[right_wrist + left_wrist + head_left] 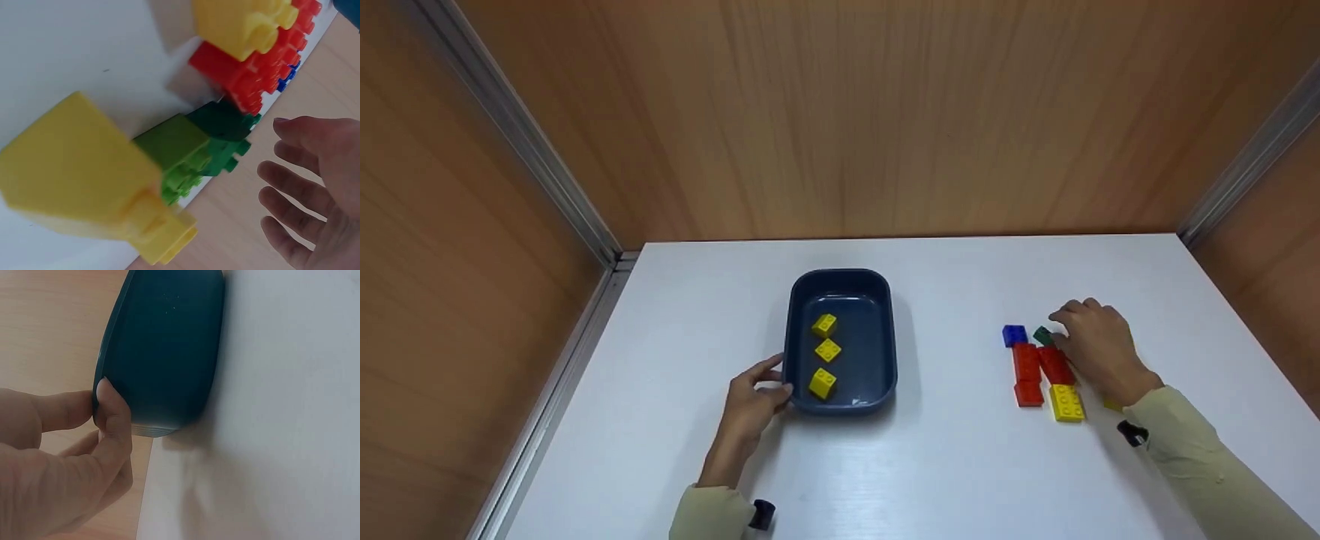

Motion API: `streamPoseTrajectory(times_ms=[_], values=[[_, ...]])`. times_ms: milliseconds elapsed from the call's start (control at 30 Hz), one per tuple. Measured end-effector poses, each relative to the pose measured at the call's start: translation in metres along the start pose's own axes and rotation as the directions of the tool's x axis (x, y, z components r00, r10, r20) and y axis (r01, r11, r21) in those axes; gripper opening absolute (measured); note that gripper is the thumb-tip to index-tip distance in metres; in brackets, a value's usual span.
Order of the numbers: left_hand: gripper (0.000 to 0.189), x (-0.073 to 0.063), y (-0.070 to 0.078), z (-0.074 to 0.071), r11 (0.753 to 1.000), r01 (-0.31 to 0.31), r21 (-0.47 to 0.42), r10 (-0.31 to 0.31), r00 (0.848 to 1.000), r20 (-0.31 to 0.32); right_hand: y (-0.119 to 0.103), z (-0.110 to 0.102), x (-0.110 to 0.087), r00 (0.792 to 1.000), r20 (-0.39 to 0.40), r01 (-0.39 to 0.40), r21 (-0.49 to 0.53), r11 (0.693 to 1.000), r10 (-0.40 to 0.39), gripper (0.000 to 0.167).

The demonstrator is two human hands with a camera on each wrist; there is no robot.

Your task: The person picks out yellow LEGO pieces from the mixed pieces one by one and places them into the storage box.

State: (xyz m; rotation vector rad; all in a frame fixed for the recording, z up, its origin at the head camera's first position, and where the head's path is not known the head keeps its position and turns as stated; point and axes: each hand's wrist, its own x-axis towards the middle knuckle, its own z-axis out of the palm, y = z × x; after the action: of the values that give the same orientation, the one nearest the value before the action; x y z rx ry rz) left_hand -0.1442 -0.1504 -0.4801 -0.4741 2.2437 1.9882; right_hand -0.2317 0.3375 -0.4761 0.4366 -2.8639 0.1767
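My left hand [750, 409] pinches the near left rim of a dark blue tray [864, 352], thumb on one side and fingers on the other. In the tray lie three small yellow toy bricks, the middle one [828, 350] between the others. My right hand [1099, 341] hovers at the far end of a brick group, fingers bent and spread with nothing between them. Closest to its fingertips is a dark green brick [1042, 335]. Light green bricks [177, 140], hidden by that hand in the head view, show in the right wrist view.
Left of the green brick stand a blue brick [1014, 335] and red bricks [1026, 364]. A yellow brick [1066, 403] lies nearer, another yellow brick [73, 174] under the right wrist. Wooden panels [840, 120] border the white table [960, 465] at the back and sides.
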Motion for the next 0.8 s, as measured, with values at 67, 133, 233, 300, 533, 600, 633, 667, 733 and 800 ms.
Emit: streamPoseTrajectory(times_ms=[67, 133, 233, 300, 533, 600, 633, 667, 733, 800], values=[[0.056, 0.0, 0.0, 0.0, 1.0, -0.003, 0.003, 0.003, 1.0, -0.003, 0.005, 0.0, -0.003, 1.0, -0.011, 0.002, -0.005, 1.0, -0.002, 0.035], [0.056, 0.0, -0.001, 0.0, 1.0, -0.006, 0.009, 0.006, 1.0, -0.006, 0.009, -0.001, -0.005, 1.0, -0.016, 0.001, -0.012, 1.0, -0.001, 0.035], [0.056, 0.001, -0.001, 0.0, 1.0, 0.001, 0.012, -0.001, 1.0, -0.005, 0.015, -0.002, -0.009, 1.0, -0.017, -0.017, -0.021, 1.0, 0.017, 0.037], [0.055, 0.001, -0.001, 0.001, 1.0, 0.006, 0.01, -0.006, 1.0, -0.007, 0.018, -0.003, -0.012, 0.999, -0.025, -0.026, -0.024, 0.999, 0.026, 0.037], [0.055, 0.001, 0.0, 0.0, 1.0, 0.012, 0.006, -0.012, 1.0, -0.004, 0.026, -0.005, -0.02, 0.998, -0.05, -0.026, -0.011, 1.0, 0.025, 0.033], [0.055, 0.001, 0.0, 0.0, 1.0, 0.014, 0.007, -0.014, 1.0, -0.006, 0.03, -0.007, -0.022, 0.998, -0.054, -0.032, -0.012, 0.999, 0.032, 0.033], [0.055, 0.002, -0.001, 0.0, 1.0, 0.016, 0.004, -0.016, 1.0, -0.008, 0.031, -0.007, -0.023, 0.998, -0.055, -0.039, -0.014, 0.999, 0.038, 0.033], [0.055, 0.002, -0.001, 0.0, 1.0, 0.018, 0.003, -0.018, 1.0, -0.009, 0.033, -0.008, -0.024, 0.997, -0.056, -0.046, -0.018, 0.999, 0.045, 0.033], [0.055, 0.002, -0.001, 0.0, 1.0, 0.02, 0.0, -0.02, 1.0, -0.012, 0.036, -0.009, -0.026, 0.996, -0.057, -0.064, -0.024, 0.998, 0.063, 0.036], [0.055, 0.003, -0.001, 0.0, 1.0, 0.025, -0.004, -0.025, 1.0, -0.017, 0.039, -0.009, -0.028, 0.995, -0.058, -0.079, -0.029, 0.996, 0.078, 0.038]])
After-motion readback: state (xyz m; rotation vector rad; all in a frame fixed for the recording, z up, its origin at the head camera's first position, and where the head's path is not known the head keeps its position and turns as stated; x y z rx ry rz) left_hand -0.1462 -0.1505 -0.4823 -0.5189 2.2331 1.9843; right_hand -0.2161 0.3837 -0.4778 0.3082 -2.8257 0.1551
